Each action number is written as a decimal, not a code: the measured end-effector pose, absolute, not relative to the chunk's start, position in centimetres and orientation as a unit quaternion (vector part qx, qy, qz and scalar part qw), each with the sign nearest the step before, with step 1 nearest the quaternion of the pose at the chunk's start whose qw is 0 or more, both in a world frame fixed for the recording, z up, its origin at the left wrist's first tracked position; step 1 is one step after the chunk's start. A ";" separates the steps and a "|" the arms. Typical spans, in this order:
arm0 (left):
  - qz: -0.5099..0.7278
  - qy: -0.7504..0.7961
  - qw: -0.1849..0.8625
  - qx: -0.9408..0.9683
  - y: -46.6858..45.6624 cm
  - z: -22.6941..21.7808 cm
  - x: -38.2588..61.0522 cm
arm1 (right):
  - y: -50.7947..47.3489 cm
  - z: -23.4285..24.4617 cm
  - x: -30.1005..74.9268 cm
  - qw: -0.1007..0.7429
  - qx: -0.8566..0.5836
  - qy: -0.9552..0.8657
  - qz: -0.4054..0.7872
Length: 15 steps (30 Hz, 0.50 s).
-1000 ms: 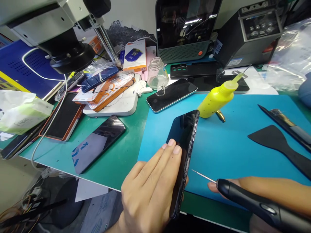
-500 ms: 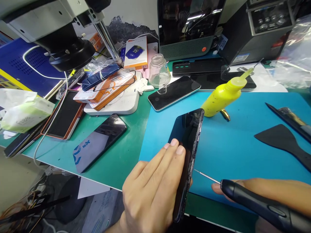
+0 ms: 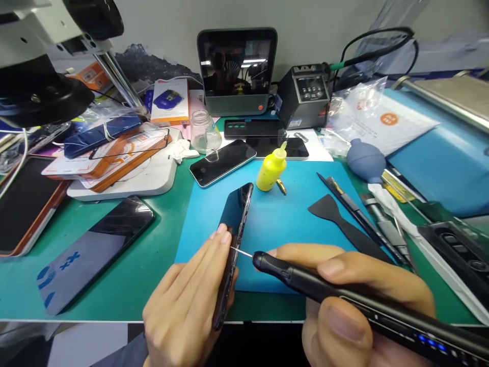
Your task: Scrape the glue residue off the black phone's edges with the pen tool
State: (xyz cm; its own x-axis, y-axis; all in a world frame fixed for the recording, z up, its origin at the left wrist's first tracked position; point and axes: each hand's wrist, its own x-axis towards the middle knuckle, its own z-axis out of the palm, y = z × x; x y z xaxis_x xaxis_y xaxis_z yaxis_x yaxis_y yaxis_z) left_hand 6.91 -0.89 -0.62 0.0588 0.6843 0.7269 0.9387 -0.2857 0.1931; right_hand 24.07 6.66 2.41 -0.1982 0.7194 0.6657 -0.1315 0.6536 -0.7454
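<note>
My left hand (image 3: 187, 300) grips a black smartphone (image 3: 236, 214) that stands tilted on the blue mat (image 3: 290, 219). The fingers lie across its glossy face, and the fingertips behind it show past its right edge. That edge looks rough, with bits along it. In my right hand (image 3: 355, 285) is a black pen-shaped electric tool (image 3: 317, 285) with lit blue lights on its body. Its thin metal tip points left and meets the phone's side edge, or very nearly; contact is too fine to tell.
Beyond the phone stand a yellow dropper bottle (image 3: 270, 171) and another phone (image 3: 223, 162). A black spatula (image 3: 336, 216) and tweezers (image 3: 344, 204) lie right. At left are a phone with blue marks (image 3: 95, 250), stacked boxes (image 3: 114, 163) and a microscope (image 3: 38, 86). A blue air blower (image 3: 365, 160) sits back right.
The view has pulled back and turned right. My right hand has come further into view, bringing the tool's tip from a small gap up to the phone's edge. My left hand keeps its grip.
</note>
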 end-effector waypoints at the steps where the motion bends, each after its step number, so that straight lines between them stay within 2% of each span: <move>1: -0.377 -0.573 0.174 -0.706 -0.9 -0.6 7.0 | 6.8 2.4 23.4 0.621 -0.202 -0.674 0.345; 4: -0.374 -0.572 0.188 -0.705 -0.8 -0.7 7.1 | 7.1 2.3 22.4 0.651 -0.192 -0.651 0.339; 15: -0.374 -0.568 0.205 -0.704 -0.7 -0.7 7.2 | 7.0 2.8 23.4 0.643 -0.185 -0.655 0.352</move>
State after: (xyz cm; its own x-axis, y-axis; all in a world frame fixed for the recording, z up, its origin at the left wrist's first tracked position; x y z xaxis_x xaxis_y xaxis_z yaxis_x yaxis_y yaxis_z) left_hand 7.24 -0.69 -0.71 0.0741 0.6460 0.7597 0.9532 -0.2699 0.1365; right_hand 23.36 6.97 2.77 -0.1041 0.6941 0.7123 -0.2105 0.6846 -0.6979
